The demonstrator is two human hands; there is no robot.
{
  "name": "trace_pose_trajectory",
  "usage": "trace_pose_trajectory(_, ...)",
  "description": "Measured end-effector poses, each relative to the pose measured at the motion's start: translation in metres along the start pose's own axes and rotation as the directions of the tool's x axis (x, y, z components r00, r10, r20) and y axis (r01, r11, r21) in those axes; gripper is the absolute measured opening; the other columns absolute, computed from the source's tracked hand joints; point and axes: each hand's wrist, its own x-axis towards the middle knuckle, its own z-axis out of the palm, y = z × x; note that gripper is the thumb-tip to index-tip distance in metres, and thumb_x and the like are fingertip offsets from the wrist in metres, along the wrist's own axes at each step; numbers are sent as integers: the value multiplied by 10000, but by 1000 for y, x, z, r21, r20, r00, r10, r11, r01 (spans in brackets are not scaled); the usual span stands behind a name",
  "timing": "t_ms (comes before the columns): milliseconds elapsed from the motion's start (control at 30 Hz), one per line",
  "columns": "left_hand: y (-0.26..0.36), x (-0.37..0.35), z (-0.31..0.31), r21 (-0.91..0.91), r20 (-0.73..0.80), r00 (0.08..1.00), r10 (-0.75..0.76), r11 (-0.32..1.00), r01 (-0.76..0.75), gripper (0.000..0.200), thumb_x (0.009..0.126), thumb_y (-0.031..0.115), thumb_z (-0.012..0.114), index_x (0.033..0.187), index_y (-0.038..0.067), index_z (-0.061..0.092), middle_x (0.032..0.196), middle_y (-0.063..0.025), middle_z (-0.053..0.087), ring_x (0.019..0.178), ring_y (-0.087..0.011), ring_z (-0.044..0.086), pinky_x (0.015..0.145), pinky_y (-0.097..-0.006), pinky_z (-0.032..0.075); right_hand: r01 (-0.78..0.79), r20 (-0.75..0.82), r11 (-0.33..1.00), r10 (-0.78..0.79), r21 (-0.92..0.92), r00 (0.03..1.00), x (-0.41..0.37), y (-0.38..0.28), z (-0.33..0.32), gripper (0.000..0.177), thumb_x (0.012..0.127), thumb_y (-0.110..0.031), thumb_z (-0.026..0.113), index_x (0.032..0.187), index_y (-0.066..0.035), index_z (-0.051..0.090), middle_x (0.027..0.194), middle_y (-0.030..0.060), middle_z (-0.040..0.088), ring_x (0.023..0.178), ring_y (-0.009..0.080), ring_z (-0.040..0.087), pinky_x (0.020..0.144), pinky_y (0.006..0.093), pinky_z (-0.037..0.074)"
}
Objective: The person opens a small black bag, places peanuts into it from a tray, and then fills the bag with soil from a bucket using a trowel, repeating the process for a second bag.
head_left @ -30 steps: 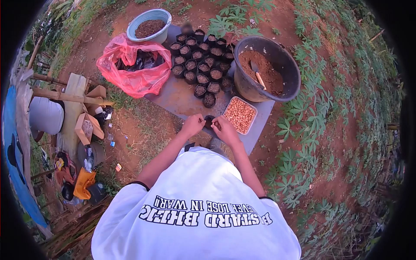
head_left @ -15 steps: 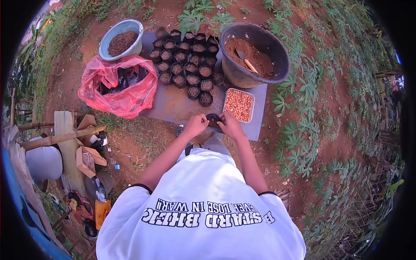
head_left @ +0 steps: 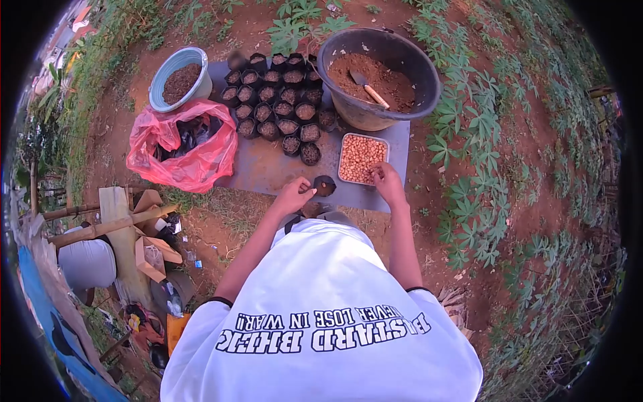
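A small black planting bag point(head_left: 325, 185) with soil inside stands at the near edge of the grey board. My left hand point(head_left: 295, 196) pinches its left rim between thumb and fingers. My right hand point(head_left: 389, 183) is at the lower right corner of a tray point(head_left: 343, 175) full of orange-tan kernels point(head_left: 362, 157). Its fingertips are drawn together there, and whatever lies between them is too small to make out. Beyond my hands, several soil-filled black bags point(head_left: 284, 110) stand in close rows.
A large dark tub point(head_left: 429, 110) of brown soil point(head_left: 395, 84) holds a trowel point(head_left: 374, 94). At left are a light blue basin point(head_left: 158, 90) of dark soil and a pink plastic bag point(head_left: 194, 171) with black bags inside. All surround the grey board point(head_left: 261, 167); leafy plants point(head_left: 469, 201) grow at right.
My right hand has left the small black bag and moved right to the kernel tray. My left hand stays at the bag's rim. The whole view has shifted slightly.
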Motion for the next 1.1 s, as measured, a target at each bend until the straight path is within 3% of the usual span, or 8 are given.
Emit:
trace_pose_trajectory(33,-2,-1,0,47,-59,997,57,997,-54,414,891,327,719,1141,12,622,1111,-168,682,1034,-276,671,897,-392,528,6,4,1000,-6,7,1000,3,1,-2,224,867,4,624,1091,-1,635,944,148,685,824,238,673,750,354,536)
trace_pose_trajectory(133,-1,-6,4,28,-40,999,11,1000,-10,467,890,322,722,1211,9,590,1192,-177,656,1100,-283,649,956,-398,512,-30,77,998,25,53,997,11,5,0,243,861,-10,652,1101,10,620,918,155,670,810,244,666,750,351,535)
trace_pose_trajectory(267,1,-7,18,20,-53,998,-12,1000,13,492,891,296,729,1248,1,565,1207,-178,654,1092,-289,654,953,-399,515,55,164,998,-60,37,985,22,9,0,280,833,-49,683,1099,0,610,998,175,645,890,320,659,804,400,531)
trace_pose_trajectory(433,0,-9,32,-232,-157,983,-92,971,54,475,908,259,724,1265,-2,552,1179,-183,660,1053,-256,665,903,-373,535,70,229,997,-75,32,971,25,6,-11,335,827,-65,694,1140,-8,588,1076,184,623,939,362,650,842,423,530)
trace_pose_trajectory(633,-12,-11,39,-272,-179,973,-147,958,95,450,919,266,716,1250,1,567,1130,-156,673,985,-229,665,870,-364,534,249,232,961,-216,-124,949,24,2,-11,388,830,-79,679,1192,-13,554,1138,182,600,1068,382,614,913,442,510)
trace_pose_trajectory(700,-18,-9,42,-269,-196,971,-136,960,80,441,923,267,712,1246,2,571,1120,-151,674,977,-224,660,870,-361,531,362,222,923,-329,-128,918,25,7,-4,353,837,-59,674,1172,-5,577,1145,160,586,932,313,645,837,393,525)
trace_pose_trajectory(800,-15,-6,45,-260,-206,971,-122,963,66,428,931,269,702,1242,4,575,1106,-145,675,971,-217,651,872,-356,525,267,349,963,-242,-25,905,28,5,0,325,844,-55,659,1158,-14,587,1148,171,594,1005,335,635,886,412,513)
trace_pose_trajectory(1100,3,-4,41,-195,-210,964,-165,973,124,399,936,267,694,1222,11,584,1033,-123,674,948,-205,638,866,-348,519,320,357,947,-304,14,884,36,10,13,248,846,-80,660,1088,-36,632,1103,177,628,1029,371,624,901,438,511)
